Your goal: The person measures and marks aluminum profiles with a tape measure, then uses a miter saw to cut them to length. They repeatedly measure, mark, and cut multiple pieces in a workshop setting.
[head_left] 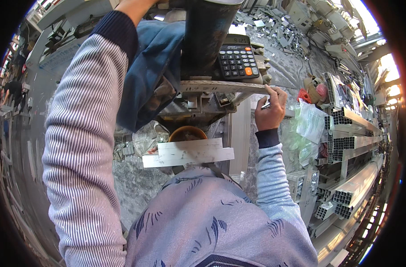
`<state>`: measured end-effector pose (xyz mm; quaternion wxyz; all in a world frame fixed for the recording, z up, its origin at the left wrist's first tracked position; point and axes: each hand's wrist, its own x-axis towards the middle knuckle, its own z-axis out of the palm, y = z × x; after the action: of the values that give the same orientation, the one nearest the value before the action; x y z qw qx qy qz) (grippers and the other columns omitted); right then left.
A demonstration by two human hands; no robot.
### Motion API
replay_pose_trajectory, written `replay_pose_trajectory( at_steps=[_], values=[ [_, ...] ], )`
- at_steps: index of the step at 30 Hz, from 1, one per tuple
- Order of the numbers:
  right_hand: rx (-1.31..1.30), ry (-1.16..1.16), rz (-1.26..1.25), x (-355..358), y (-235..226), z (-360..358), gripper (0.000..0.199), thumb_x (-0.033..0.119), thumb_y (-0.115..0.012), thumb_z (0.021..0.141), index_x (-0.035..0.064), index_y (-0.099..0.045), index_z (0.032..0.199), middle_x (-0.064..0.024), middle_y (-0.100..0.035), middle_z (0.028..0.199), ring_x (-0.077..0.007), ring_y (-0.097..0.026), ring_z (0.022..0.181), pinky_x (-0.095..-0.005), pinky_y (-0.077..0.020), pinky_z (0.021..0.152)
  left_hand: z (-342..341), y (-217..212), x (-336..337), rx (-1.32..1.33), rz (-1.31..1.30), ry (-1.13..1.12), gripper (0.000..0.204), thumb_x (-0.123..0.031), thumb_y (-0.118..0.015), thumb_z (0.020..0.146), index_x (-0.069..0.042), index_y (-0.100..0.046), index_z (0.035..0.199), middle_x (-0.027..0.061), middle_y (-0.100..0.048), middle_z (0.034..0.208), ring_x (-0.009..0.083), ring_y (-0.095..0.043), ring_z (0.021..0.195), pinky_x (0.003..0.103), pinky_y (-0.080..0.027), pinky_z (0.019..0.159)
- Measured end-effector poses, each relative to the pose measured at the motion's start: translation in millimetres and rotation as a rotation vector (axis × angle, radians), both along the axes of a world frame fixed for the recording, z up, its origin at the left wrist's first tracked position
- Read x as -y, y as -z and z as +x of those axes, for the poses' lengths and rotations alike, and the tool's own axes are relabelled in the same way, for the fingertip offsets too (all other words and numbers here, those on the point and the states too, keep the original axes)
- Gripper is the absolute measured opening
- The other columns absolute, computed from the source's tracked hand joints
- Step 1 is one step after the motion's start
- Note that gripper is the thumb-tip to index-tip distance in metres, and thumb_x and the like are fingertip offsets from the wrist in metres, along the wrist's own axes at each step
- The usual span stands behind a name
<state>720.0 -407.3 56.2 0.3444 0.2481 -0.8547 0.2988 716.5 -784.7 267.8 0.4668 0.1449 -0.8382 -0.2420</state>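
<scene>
At the top edge my left hand (138, 6) reaches forward beside a dark upright cylinder (204, 42). Its fingers are cut off by the picture's edge, so their grip cannot be seen. My right hand (271, 109) is closed around a thin pen-like stick (266, 106), with the fingers at the right end of a narrow board (225, 86) that bears handwriting. Just behind the board, a black calculator (237, 58) leans by the cylinder, its display lit. Blue cloth (149, 71) hangs to the left, under my left forearm.
White flat strips (192, 153) lie stacked close to my body, before an orange-rimmed bucket (188, 130). Bundles of square metal tubes (352, 189) are piled at the right, near translucent plastic sheeting (307, 124). Metal offcuts (281, 29) litter the far floor.
</scene>
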Motion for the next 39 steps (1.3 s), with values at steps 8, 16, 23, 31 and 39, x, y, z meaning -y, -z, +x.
replay_pose_trajectory(
  at_steps=[8, 16, 23, 31, 39],
  values=[
    [0.928, 0.059, -0.109, -21.9, 80.0, 83.8, 0.033, 0.005, -0.069, 0.082, 0.0009, -0.067, 0.115, -0.0133, -0.069, 0.094, -0.0268, -0.069, 0.080, -0.0361, -0.0562, 0.076, -8.4, 7.8, 15.7, -0.076, -0.182, -0.112, 0.029, -0.030, -0.057, 0.100, -0.006, -0.074, 0.100, 0.0215, -0.074, 0.095, 0.0427, -0.070, 0.097, 0.050, -0.054, 0.086],
    [1.921, -0.095, -0.757, -36.1, 113.1, 164.5, 0.047, 0.009, -0.069, 0.089, -0.0052, -0.053, 0.132, 0.0001, -0.054, 0.084, -0.0064, -0.048, 0.064, -0.0195, -0.0359, 0.050, -12.0, 2.5, 20.9, -0.053, 0.157, -0.037, 0.030, -0.033, -0.059, 0.102, -0.008, -0.076, 0.096, 0.0107, -0.075, 0.082, 0.0248, -0.074, 0.083, 0.039, -0.055, 0.077],
    [1.886, -0.102, -0.904, -37.0, 104.2, 189.4, 0.023, 0.011, -0.054, 0.099, 0.0002, -0.062, 0.117, -0.0015, -0.060, 0.087, -0.0049, -0.046, 0.060, -0.0189, -0.0375, 0.049, -36.5, 10.9, 66.3, -0.144, 0.007, 0.001, 0.031, -0.032, -0.060, 0.101, -0.007, -0.076, 0.091, 0.0128, -0.075, 0.083, 0.0263, -0.071, 0.079, 0.041, -0.054, 0.075],
    [1.881, -0.189, -0.791, -48.0, 106.6, 180.5, 0.026, 0.017, -0.051, 0.104, 0.0015, -0.064, 0.120, -0.0008, -0.059, 0.084, -0.0058, -0.047, 0.063, -0.0203, -0.0395, 0.052, -56.3, 18.9, 107.1, -0.258, 0.401, 0.245, 0.036, -0.030, -0.057, 0.106, -0.003, -0.074, 0.090, 0.0069, -0.070, 0.075, 0.0168, -0.066, 0.065, 0.034, -0.053, 0.062],
    [1.854, -0.287, -0.709, -60.7, 111.4, 121.0, 0.028, 0.017, -0.050, 0.104, 0.0026, -0.065, 0.124, -0.0012, -0.062, 0.083, -0.0058, -0.046, 0.059, -0.0218, -0.0396, 0.049, -17.2, 6.6, 113.5, 0.106, 0.007, -0.407, 0.046, -0.049, -0.041, 0.105, -0.022, -0.077, 0.113, 0.0198, -0.073, 0.118, 0.0326, -0.070, 0.109, 0.039, -0.054, 0.091]
  ],
)
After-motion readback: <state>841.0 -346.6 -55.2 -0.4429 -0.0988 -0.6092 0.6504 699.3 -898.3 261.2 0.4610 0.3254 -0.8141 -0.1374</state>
